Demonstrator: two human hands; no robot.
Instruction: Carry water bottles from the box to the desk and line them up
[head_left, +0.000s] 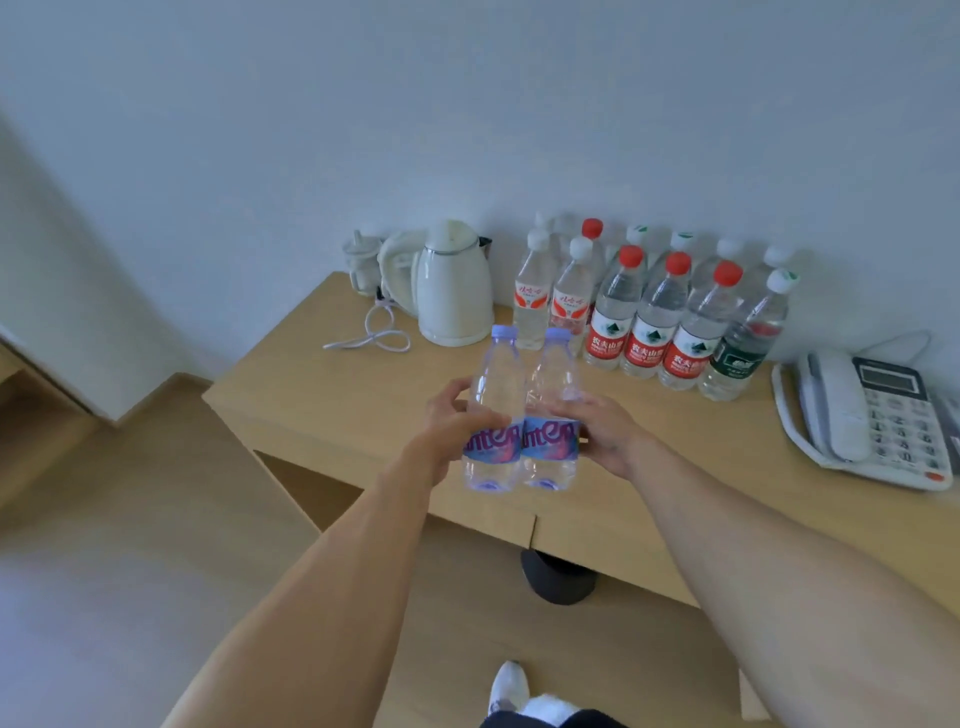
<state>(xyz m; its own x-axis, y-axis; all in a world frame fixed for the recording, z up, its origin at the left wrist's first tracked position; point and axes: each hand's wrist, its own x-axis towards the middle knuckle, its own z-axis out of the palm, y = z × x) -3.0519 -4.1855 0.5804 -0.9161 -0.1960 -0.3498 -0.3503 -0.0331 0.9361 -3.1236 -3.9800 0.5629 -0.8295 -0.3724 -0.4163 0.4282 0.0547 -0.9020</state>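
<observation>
Currently: left hand (451, 415) grips one purple-capped bottle (496, 410), right hand (597, 431) grips its twin (553, 415), side by side above desk (322, 395).

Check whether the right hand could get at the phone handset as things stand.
Probably not yet: the right hand grips a purple-capped bottle. The handset lies uncovered on the desk, so the path looks free.

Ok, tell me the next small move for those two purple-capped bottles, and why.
Probably lower both onto the bare desk in front of the kettle. The left hand and right hand hold the purple-capped bottles upright above the desk, left of the lined-up bottles.
</observation>
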